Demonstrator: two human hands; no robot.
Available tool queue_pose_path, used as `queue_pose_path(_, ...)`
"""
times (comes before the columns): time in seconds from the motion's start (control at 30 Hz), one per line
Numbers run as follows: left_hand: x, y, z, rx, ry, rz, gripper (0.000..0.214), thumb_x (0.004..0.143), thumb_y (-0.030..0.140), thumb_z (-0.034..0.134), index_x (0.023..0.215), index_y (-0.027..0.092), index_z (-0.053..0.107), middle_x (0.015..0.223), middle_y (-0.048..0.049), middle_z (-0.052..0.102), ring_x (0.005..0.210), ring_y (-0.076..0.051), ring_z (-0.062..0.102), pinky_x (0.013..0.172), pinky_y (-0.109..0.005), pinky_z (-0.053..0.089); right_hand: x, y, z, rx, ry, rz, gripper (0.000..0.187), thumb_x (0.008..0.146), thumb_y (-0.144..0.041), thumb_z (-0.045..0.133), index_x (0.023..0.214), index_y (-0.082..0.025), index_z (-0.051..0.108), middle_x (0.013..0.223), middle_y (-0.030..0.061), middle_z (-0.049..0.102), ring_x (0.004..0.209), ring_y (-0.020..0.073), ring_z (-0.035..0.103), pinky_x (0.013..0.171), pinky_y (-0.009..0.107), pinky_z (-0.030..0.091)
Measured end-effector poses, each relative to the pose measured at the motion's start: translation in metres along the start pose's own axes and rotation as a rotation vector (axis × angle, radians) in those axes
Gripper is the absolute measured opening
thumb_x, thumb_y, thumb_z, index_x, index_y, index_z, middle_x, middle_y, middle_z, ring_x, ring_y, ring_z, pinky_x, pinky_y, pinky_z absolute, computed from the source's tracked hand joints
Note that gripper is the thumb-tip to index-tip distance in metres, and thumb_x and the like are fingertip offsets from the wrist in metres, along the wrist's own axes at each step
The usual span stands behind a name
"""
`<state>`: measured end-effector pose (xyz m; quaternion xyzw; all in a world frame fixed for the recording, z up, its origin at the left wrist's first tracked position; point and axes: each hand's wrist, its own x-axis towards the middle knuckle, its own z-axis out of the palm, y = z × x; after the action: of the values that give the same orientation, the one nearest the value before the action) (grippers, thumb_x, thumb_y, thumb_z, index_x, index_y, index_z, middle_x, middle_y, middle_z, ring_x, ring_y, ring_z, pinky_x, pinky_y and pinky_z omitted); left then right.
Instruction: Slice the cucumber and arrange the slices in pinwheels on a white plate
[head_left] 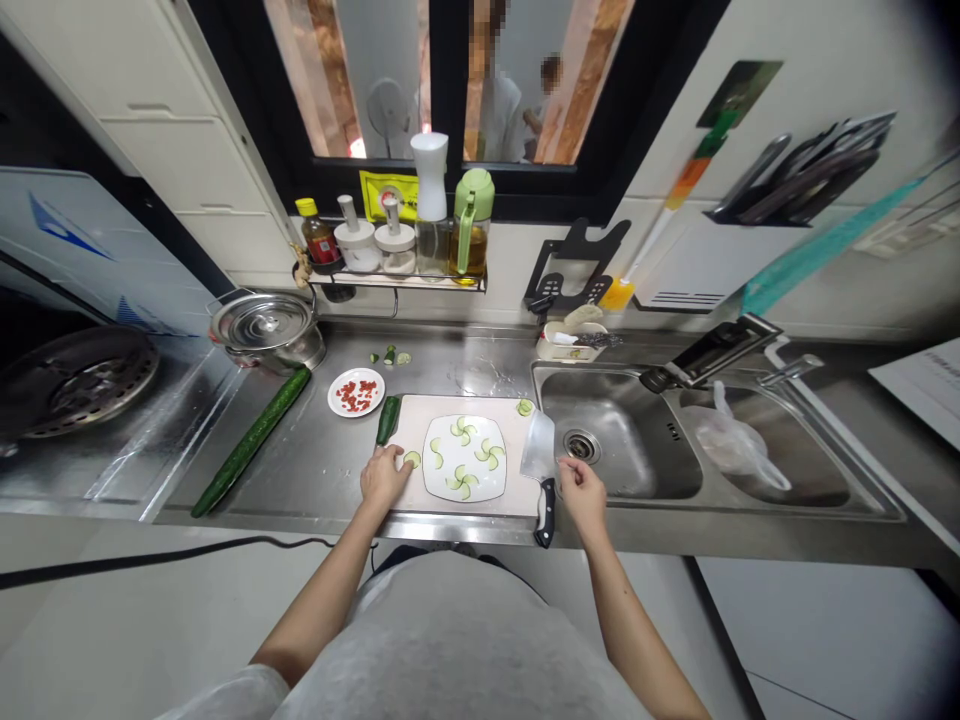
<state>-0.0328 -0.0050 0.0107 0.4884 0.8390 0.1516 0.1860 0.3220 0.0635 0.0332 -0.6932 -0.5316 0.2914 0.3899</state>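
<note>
My left hand rests on the left part of a pale cutting board, fingers curled beside a cucumber slice. A short piece of cucumber lies just beyond it. On the board stands a white square plate with cucumber slices laid in pinwheel shapes. A cleaver lies at the board's right edge, black handle toward me. My right hand hovers just right of that handle, fingers loosely curled, holding nothing I can see.
A long whole cucumber lies on the steel counter at left. Behind it sit a small plate of red chilli pieces and a lidded pot. A double sink with a plastic bag lies right.
</note>
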Motion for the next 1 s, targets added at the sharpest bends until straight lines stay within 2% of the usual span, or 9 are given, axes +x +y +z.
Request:
queue_pose_path(0.1, 0.0, 0.003, 0.002, -0.01, -0.004, 0.002, 0.03, 0.078, 0.04, 0.058, 0.101, 0.023, 0.065, 0.099, -0.0085, 0.061, 0.089, -0.025, 0.06, 0.074, -0.033, 0.043, -0.001, 0.0, -0.002, -0.005, -0.016, 0.0, 0.043, 0.073, -0.048, 0.052, 0.089, -0.012, 0.071, 0.049, -0.0028, 0.049, 0.051, 0.0144, 0.045, 0.055, 0.026, 0.036)
queue_pose_path(0.27, 0.003, 0.009, 0.006, -0.086, 0.001, 0.021, 0.017, 0.076, 0.024, 0.058, 0.092, 0.021, 0.064, 0.1, -0.0097, 0.06, 0.094, -0.025, 0.058, 0.08, -0.033, 0.043, -0.002, -0.003, -0.002, -0.026, -0.055, 0.025, 0.046, 0.072, -0.048, 0.05, 0.091, -0.012, 0.07, 0.051, -0.0032, 0.047, 0.051, 0.0145, 0.045, 0.054, 0.026, 0.036)
queue_pose_path(0.37, 0.005, 0.009, 0.007, -0.176, -0.013, 0.006, 0.012, 0.074, 0.02, 0.058, 0.085, 0.021, 0.062, 0.091, -0.0059, 0.063, 0.088, -0.021, 0.059, 0.078, -0.031, 0.042, -0.002, -0.006, -0.001, -0.034, -0.068, 0.011, 0.046, 0.072, -0.049, 0.049, 0.089, -0.012, 0.07, 0.052, -0.0033, 0.046, 0.052, 0.0143, 0.044, 0.054, 0.026, 0.035)
queue_pose_path(0.47, 0.005, 0.006, 0.007, -0.337, -0.02, -0.061, 0.01, 0.073, 0.022, 0.059, 0.083, 0.02, 0.06, 0.079, -0.0013, 0.063, 0.077, -0.017, 0.059, 0.072, -0.028, 0.041, -0.002, -0.011, 0.0, -0.034, -0.073, -0.011, 0.044, 0.072, -0.049, 0.05, 0.087, -0.012, 0.07, 0.052, -0.0036, 0.045, 0.052, 0.0138, 0.043, 0.054, 0.026, 0.035)
queue_pose_path(0.57, 0.005, 0.004, 0.002, -0.615, -0.051, -0.122, 0.018, 0.069, 0.029, 0.063, 0.083, 0.018, 0.058, 0.072, 0.0007, 0.059, 0.069, -0.013, 0.056, 0.068, -0.025, 0.042, -0.005, -0.021, 0.006, 0.004, -0.102, -0.02, 0.042, 0.073, -0.048, 0.051, 0.087, -0.013, 0.07, 0.052, -0.0032, 0.047, 0.052, 0.0139, 0.043, 0.054, 0.026, 0.035)
queue_pose_path(0.67, 0.001, 0.011, -0.013, -0.906, -0.174, -0.086, 0.029, 0.062, 0.033, 0.067, 0.083, 0.017, 0.057, 0.071, 0.001, 0.058, 0.067, -0.012, 0.055, 0.067, -0.024, 0.042, -0.015, -0.042, 0.02, 0.066, -0.19, -0.061, 0.039, 0.074, -0.048, 0.053, 0.088, -0.015, 0.07, 0.055, -0.002, 0.051, 0.053, 0.0138, 0.045, 0.054, 0.026, 0.037)
queue_pose_path(0.73, -0.003, 0.021, -0.026, -1.024, -0.267, -0.029, 0.031, 0.06, 0.033, 0.07, 0.083, 0.016, 0.058, 0.072, 0.0008, 0.058, 0.069, -0.011, 0.055, 0.07, -0.024, 0.043, -0.026, -0.061, 0.034, 0.116, -0.305, -0.115, 0.036, 0.076, -0.046, 0.054, 0.09, -0.017, 0.069, 0.059, -0.0015, 0.054, 0.055, 0.0138, 0.047, 0.055, 0.025, 0.039)
queue_pose_path(0.83, -0.01, 0.041, -0.046, -1.099, -0.355, 0.042, 0.03, 0.06, 0.029, 0.072, 0.084, 0.016, 0.059, 0.073, 0.0013, 0.058, 0.07, -0.01, 0.055, 0.071, -0.023, 0.043, -0.041, -0.091, 0.057, 0.2, -0.515, -0.198, 0.032, 0.077, -0.041, 0.057, 0.097, -0.018, 0.068, 0.071, 0.0009, 0.06, 0.064, 0.0149, 0.054, 0.06, 0.026, 0.044)
queue_pose_path(1.0, -0.016, 0.067, -0.06, -1.156, -0.44, 0.121, 0.034, 0.06, 0.027, 0.075, 0.088, 0.016, 0.058, 0.075, 0.0024, 0.057, 0.07, -0.008, 0.054, 0.071, -0.022, 0.043, -0.05, -0.122, 0.082, 0.197, -0.63, -0.394, 0.024, 0.08, -0.033, 0.058, 0.099, -0.022, 0.067, 0.091, 0.0041, 0.065, 0.08, 0.0161, 0.057, 0.067, 0.027, 0.045)
